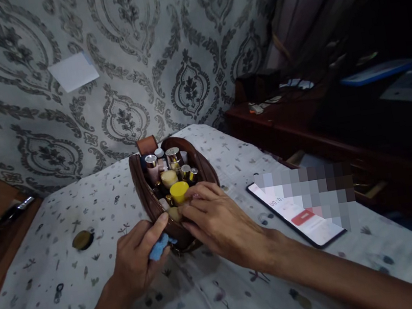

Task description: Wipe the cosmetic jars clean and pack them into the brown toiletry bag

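A brown cosmetic bag [141, 185] stands unzipped on the patterned sheet, packed with several bottles and jars. My left hand [138, 255] is closed around a crumpled blue cloth [160, 246], and its thumb and finger press on the bag's near left rim. My right hand [219, 219] reaches over the near right rim, its fingers bent and drawn together inside the bag. They are beside a yellow lid [179, 192] and a pale round item [173, 214]; whatever they pinch is hidden. Behind these sit a cream-coloured cap [169, 179] and a silver-topped bottle [152, 166].
On the sheet to the right lies a lit phone [296, 216] showing a timer. A dark round lid-like thing [83, 240] lies at the left. A dark red desk [274, 123] borders the right side, and a patterned wall [163, 78] rises behind the bed.
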Demonstrator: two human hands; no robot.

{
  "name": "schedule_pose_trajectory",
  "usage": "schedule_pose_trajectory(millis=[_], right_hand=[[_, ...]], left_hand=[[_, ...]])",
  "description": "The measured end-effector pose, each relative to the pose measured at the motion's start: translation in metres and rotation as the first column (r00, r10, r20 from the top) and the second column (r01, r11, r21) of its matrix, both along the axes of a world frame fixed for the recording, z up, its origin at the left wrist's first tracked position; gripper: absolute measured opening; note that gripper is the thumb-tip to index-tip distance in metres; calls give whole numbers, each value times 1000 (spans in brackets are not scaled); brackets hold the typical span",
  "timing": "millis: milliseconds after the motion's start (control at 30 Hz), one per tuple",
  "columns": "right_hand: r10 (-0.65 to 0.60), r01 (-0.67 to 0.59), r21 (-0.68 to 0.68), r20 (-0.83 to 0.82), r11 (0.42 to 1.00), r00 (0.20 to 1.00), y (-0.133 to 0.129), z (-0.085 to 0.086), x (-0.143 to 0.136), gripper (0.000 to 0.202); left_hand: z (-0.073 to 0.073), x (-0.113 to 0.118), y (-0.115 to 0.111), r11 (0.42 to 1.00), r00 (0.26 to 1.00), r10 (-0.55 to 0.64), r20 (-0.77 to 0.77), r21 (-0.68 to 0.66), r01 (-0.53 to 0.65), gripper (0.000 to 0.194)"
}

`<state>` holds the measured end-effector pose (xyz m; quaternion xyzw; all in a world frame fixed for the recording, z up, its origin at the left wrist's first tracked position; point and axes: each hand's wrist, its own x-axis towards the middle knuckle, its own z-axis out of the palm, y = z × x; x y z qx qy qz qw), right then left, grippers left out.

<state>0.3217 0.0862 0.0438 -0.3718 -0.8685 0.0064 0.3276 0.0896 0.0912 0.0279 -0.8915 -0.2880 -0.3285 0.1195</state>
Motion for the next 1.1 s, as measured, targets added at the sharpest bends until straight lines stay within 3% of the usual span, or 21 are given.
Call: schedule_pose_trajectory(millis=[400,500,600,767,933,1100], right_hand=[[-7,7,36,-22,999,1000,-5,4,0,14],[32,-33,7,114,999,993,1,17,-2,13],[115,-81,-122,303,989,946,13,35,-7,12],[232,-90,-316,446,944,864,35,61,-18,15],[321,-96,-397,551,913,770,46,68,-26,17],[317,-100,-375,580,922,750,44,71,-26,18]], left_hand=[[-3,0,-1,1000,1000,-1,11,-27,1,48],[-1,1,-1,1000,1000,-10,17,-25,10,47],[1,2,-1,1000,1000,-9,23,-5,9,45],[-4,0,-1,999,999,-12,48,-35,13,45],[-15,-6,1,999,998,9,58,-39,-7,43],[-12,-4,0,999,999,2,51,-46,0,41]])
